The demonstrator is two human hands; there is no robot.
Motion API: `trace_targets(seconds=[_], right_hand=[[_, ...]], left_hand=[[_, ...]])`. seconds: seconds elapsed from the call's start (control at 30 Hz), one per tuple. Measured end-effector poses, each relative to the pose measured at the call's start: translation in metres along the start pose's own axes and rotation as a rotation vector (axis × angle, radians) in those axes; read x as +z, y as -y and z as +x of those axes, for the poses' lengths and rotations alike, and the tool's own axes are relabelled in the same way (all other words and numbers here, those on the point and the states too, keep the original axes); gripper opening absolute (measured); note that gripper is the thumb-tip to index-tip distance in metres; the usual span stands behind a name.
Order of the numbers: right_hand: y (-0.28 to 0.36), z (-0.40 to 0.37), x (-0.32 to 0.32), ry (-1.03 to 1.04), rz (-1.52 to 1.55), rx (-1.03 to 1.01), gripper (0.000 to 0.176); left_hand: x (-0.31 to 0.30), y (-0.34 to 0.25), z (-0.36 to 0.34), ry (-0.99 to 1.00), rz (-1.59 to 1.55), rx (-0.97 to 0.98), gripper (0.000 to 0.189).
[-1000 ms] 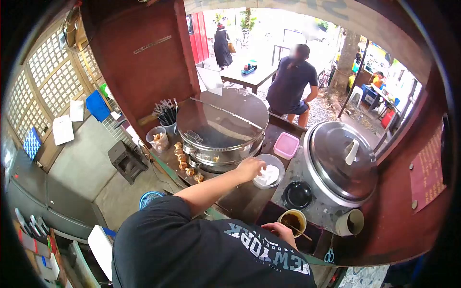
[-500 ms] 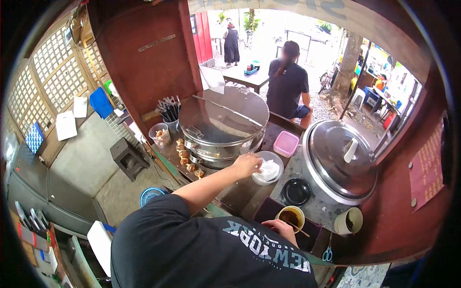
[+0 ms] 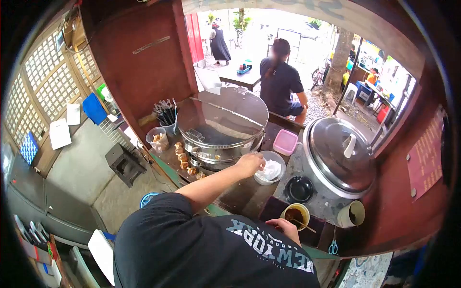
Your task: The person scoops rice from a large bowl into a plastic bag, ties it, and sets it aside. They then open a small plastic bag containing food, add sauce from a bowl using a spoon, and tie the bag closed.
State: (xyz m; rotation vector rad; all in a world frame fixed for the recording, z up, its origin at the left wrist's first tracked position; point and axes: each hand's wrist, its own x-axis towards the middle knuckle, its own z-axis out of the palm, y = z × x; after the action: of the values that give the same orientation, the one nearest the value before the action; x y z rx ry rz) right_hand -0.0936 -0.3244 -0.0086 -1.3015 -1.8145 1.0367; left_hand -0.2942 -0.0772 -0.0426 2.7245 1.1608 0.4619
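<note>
My left hand (image 3: pixel 251 164) reaches over a clear plastic tub (image 3: pixel 281 178), its fingers curled closed on white thin plastic (image 3: pixel 272 170) inside. Lower right, my right hand (image 3: pixel 286 229) is beside a cream tub of brown sauce (image 3: pixel 295 213), its fingers curled and partly hidden by my shirt; what they hold, if anything, is hidden. A thin stick (image 3: pixel 303 226) leans out of the sauce. Between the tubs sits a black bowl (image 3: pixel 298 189). Left of my left hand stands a large round steamer (image 3: pixel 220 150) with a see-through lid.
Browned food pieces (image 3: pixel 184 165) line the counter beside the steamer. A pink-lidded box (image 3: pixel 285 142), a large lidded pot (image 3: pixel 340 156), a cream cup (image 3: pixel 351 214) and blue scissors (image 3: pixel 333 247) are on the right. Beyond the counter sits a person (image 3: pixel 281 79) in dark clothes.
The view has shifted slightly, moving the surroundings a little in the frame. My left hand stays at the white plastic and my right hand stays beside the sauce tub.
</note>
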Motion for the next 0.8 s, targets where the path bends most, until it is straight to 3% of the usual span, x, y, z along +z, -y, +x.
trace_targets(seconds=[0.43, 0.73, 0.8], right_hand=[[0.001, -0.002, 0.015, -0.074, 0.008, 0.034, 0.026], [0.001, -0.002, 0.021, -0.101, 0.029, 0.064, 0.026], [0.003, -0.001, 0.021, -0.099, 0.024, 0.051, 0.026]], left_hand=[[0.003, 0.008, 0.006, 0.030, 0.023, 0.052, 0.004], [0.008, 0.011, 0.008, 0.019, -0.003, 0.060, 0.010], [0.002, 0.012, 0.007, 0.009, 0.014, 0.134, 0.014]])
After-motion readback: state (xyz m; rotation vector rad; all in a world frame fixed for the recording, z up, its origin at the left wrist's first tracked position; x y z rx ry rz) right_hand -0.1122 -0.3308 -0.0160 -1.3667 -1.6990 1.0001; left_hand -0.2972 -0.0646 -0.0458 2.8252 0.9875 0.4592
